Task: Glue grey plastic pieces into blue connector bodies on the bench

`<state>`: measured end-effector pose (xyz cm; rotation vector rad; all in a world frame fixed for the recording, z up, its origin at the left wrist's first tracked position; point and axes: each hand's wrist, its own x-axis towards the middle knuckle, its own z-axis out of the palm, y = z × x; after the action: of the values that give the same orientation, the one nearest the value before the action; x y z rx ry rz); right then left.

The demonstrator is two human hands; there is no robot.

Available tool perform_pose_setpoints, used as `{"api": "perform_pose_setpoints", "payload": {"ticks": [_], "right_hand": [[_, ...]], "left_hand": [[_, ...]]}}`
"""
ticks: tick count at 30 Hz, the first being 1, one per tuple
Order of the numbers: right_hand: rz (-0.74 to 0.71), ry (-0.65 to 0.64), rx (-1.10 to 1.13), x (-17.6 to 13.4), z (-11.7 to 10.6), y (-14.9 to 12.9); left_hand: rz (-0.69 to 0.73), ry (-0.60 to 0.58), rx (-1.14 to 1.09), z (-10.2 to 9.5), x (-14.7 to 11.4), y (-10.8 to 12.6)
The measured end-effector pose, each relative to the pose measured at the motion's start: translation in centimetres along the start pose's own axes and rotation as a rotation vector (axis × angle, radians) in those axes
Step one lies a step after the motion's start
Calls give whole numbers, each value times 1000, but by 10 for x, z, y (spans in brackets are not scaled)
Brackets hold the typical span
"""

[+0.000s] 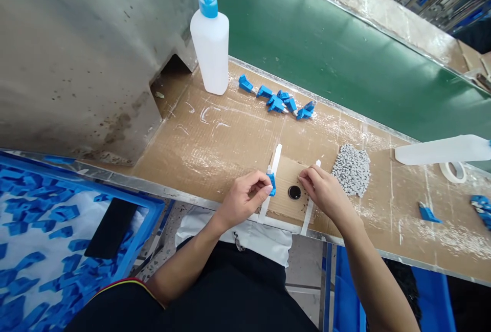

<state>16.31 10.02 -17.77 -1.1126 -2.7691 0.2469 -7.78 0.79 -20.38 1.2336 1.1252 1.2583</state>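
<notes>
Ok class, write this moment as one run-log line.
left hand: holds blue piece; right hand: beside black disc, grip unclear; nearby: grey pellets, upright bottle

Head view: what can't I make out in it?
Blue piece in the left hand, head view: partly hidden by that hand.
Right hand, head view: whether it pinches anything is too small to tell.
Round black item, head view: too small and dark to tell what it is.
Lying white bottle, head view: one end cut off by the right edge.
Blue tray, head view: cut off by the left edge.
</notes>
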Motion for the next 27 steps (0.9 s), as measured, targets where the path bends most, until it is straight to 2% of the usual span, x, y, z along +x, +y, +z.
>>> {"api": "perform_pose_setpoints", "payload": {"ticks": [12,16,19,23,27], "right_hand": [[5,-60,-121,13,-1,2],[36,-45,-102,17,-7,3],[72,51,-4,14,-19,-5],[140,244,218,1,-32,-41],[191,420,511,-7,-21,-87]], "left_hand": [[-5,6,-68,2,-1,-3],[-101,111,-267,6,-4,-10],[-164,126,-326,6,-5,-11],[-195,-18,-276,3,-4,-6],[-184,-53,-275,1,-2,-3]]}}
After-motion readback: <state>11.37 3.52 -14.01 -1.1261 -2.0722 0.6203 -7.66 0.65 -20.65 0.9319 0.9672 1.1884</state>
